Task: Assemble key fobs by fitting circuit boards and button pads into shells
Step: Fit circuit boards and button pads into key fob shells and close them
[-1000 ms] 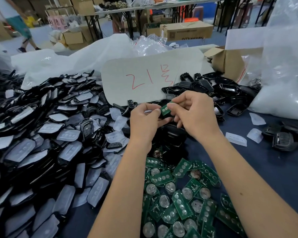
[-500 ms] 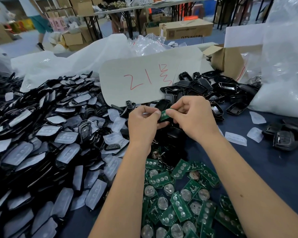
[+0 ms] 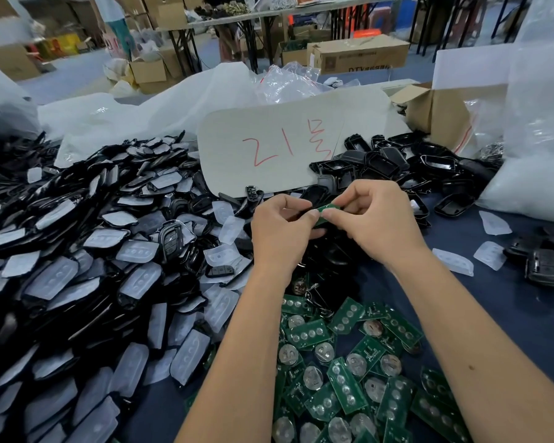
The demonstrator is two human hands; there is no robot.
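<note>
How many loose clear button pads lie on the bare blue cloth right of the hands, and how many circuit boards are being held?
Clear button pads: 3
Circuit board, pinched between left hand and right hand: 1
Total: 4

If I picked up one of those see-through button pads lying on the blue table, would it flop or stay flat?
The loose button pad looks thin, translucent and rubbery, so it would probably bend and droop, and it is likely very light. It lies flat on the table, so it should not roll, though a nudge might slide it.
</note>
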